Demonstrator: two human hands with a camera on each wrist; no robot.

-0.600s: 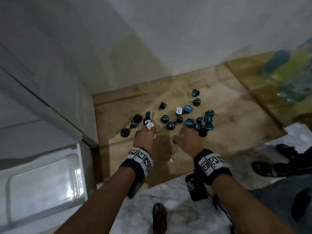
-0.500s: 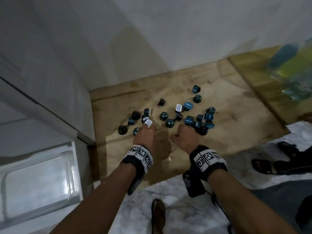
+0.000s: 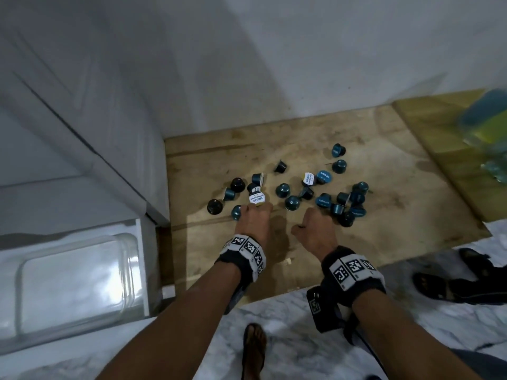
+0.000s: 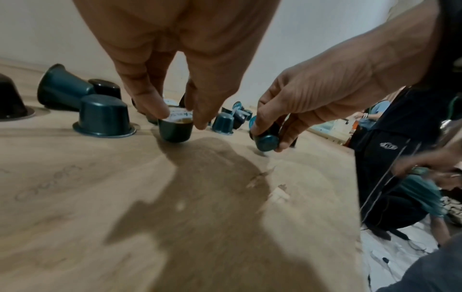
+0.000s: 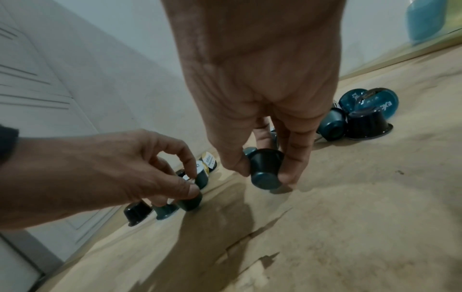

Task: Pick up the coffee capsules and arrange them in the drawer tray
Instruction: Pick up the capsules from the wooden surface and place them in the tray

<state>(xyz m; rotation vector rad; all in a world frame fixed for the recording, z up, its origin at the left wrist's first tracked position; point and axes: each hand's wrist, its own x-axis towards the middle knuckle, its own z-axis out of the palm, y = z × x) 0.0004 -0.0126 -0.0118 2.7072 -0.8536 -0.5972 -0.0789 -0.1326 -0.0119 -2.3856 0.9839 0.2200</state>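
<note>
both your hands are on capsules on the board point(image 3: 384, 215)
your left hand point(image 4: 175, 59) pinches an upright capsule point(image 4: 175, 130); your right hand point(image 5: 255, 79) grips a dark capsule point(image 5: 265, 169).

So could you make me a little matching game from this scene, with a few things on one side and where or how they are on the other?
Things:
1. left hand
2. right hand
3. clear plastic tray
4. black sandals

States:
A. on the marble floor, far right
B. pinches a dark capsule standing on the board
C. at the left, no capsules in it
D. holds a teal-based capsule tilted

Pairs: 1-B, 2-D, 3-C, 4-A
</note>
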